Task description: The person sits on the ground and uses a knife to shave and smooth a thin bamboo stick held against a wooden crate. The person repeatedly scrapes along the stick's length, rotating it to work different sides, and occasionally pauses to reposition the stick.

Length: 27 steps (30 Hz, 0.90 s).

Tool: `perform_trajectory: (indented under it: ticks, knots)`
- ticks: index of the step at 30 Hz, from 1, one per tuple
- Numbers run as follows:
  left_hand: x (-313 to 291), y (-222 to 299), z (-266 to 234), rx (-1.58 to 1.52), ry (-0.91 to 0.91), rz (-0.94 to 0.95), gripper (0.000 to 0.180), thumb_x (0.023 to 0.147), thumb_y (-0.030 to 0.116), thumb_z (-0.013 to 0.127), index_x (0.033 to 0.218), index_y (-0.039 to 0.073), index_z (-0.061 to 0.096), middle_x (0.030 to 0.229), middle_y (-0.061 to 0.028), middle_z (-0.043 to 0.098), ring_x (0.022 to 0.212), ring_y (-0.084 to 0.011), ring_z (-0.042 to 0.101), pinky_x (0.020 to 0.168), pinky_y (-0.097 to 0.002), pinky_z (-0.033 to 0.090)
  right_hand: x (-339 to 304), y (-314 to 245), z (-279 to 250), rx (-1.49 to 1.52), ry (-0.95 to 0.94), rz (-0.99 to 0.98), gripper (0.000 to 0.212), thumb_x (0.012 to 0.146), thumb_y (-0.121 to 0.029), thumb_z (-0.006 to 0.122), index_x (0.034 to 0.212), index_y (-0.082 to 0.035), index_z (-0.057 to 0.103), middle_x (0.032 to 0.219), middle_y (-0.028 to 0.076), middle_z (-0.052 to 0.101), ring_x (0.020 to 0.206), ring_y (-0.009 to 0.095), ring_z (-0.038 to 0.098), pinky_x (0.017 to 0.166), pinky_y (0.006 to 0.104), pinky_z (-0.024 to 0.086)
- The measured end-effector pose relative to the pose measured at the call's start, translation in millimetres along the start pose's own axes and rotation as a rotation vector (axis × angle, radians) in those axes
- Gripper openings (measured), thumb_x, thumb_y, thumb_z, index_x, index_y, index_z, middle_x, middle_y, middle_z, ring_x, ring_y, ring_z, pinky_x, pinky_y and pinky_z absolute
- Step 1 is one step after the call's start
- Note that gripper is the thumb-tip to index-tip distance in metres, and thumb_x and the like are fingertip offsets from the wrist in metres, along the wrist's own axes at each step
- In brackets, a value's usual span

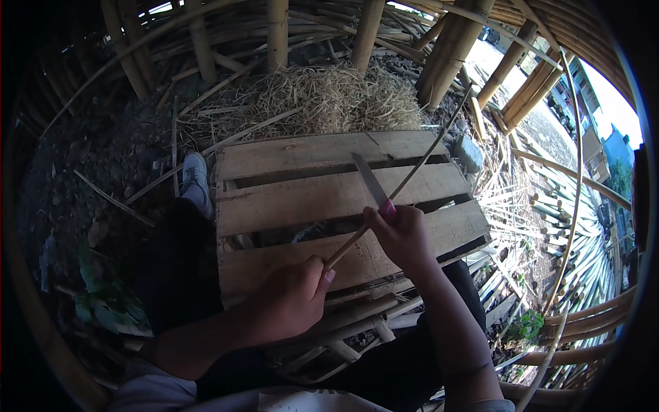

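Observation:
A long thin bamboo strip (422,165) runs slantwise over a slatted wooden crate (295,206), from my left hand up to the far right. My left hand (294,292) is closed round the strip's near end, thumb laid along it. In my right hand (405,237) is a knife with a pink handle (389,212), its blade (371,180) pointing away and to the left. The knife crosses the strip just beyond my right thumb, which lies against the strip. Where blade and strip meet is partly hidden by my fingers.
Beyond the crate lies a heap of fine shavings (336,99) below upright bamboo posts (277,34). Cut bamboo poles (583,247) cover the ground at right, near a grey stone (469,154). My left shoe (196,182) stands beside the crate. A long bent strip (575,206) arcs down the right side.

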<state>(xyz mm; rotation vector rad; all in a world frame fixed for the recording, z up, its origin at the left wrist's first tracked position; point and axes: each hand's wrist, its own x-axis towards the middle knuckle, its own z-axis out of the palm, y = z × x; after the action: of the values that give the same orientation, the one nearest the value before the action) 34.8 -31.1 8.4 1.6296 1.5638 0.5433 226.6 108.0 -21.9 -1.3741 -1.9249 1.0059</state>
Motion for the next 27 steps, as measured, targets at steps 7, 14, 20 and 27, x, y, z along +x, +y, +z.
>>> perform_trajectory:
  ticks: [7, 14, 20, 27]
  knots:
    - [12, -3, -8, -0.857, -0.443, -0.365, 0.042, 0.111, 0.039, 0.041, 0.133, 0.003, 0.048, 0.096, -0.0039, 0.053, 0.068, -0.0112, 0.052, 0.058, -0.028, 0.049, 7, -17, 2, 0.142, -0.014, 0.291, 0.041, 0.095, -0.039, 0.071, 0.076, -0.002, 0.068, 0.054, -0.005, 0.046, 0.042, 0.005, 0.043, 0.038, 0.0271, 0.033]
    - [10, -9, 3, -1.52, -0.605, -0.404, 0.049, 0.109, 0.054, 0.032, 0.115, 0.009, 0.05, 0.088, -0.0028, 0.05, 0.058, -0.0096, 0.049, 0.049, -0.0239, 0.042, 10, -10, 5, 0.144, 0.052, 0.198, 0.043, 0.097, -0.04, 0.069, 0.074, -0.003, 0.064, 0.054, -0.004, 0.046, 0.043, 0.006, 0.044, 0.039, 0.026, 0.035]
    - [10, -4, -5, -1.395, -0.413, -0.438, 0.042, 0.11, 0.049, 0.035, 0.107, 0.011, 0.051, 0.064, 0.0035, 0.045, 0.041, -0.0052, 0.04, 0.04, -0.0207, 0.032, 17, -2, -11, -0.051, 0.067, 0.109, 0.05, 0.099, -0.041, 0.065, 0.078, 0.004, 0.067, 0.061, 0.011, 0.062, 0.058, 0.017, 0.059, 0.06, 0.0376, 0.047]
    - [13, -1, -16, -1.126, -0.261, -0.385, 0.04, 0.11, 0.044, 0.039, 0.105, 0.007, 0.052, 0.052, 0.0059, 0.039, 0.035, -0.0023, 0.035, 0.035, -0.0189, 0.029, 36, 23, -43, -0.096, 0.09, -0.209, 0.038, 0.106, -0.024, 0.054, 0.082, 0.003, 0.064, 0.066, 0.009, 0.063, 0.061, 0.013, 0.057, 0.058, 0.0347, 0.045]
